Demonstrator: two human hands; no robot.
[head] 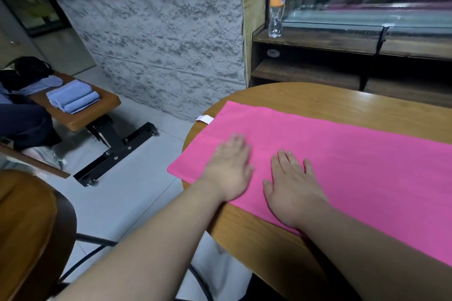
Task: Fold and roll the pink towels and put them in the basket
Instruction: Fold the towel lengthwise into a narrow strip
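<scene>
Broadly, a rough grey wall (159, 44) fills the back and a pale tiled floor (127, 190) runs below it. At right, a wooden worktop (330, 102) with a rounded end carries the pink towel (354, 154). The towel lies flat as a long strip from that end out past the right edge of view, and its near-left corner hangs just over the rim. A brown chair (27, 227) sits at lower left. Farther back on the left, a low worktop (80, 122) on a black metal foot holds blue towels (73, 96), some folded in a stack and one rolled in front; dark bags lie behind them. Both bare arms reach in from below. The right hand (291, 186) lies palm down on the towel, its fingers (285, 161) straight and a little spread, holding nothing. The left hand (227, 168), blurred, is just beside it and also palm down on the cloth, its fingers (238, 142) stretched out flat toward the rounded end and gripping nothing. On a wooden ledge (342, 43) behind the worktop, before a window, a clear bottle (277, 2) with an orange label stands upright; what it holds cannot be told. A small white tag (205, 119) sticks out from the towel's far-left edge, past the worktop rim.
</scene>
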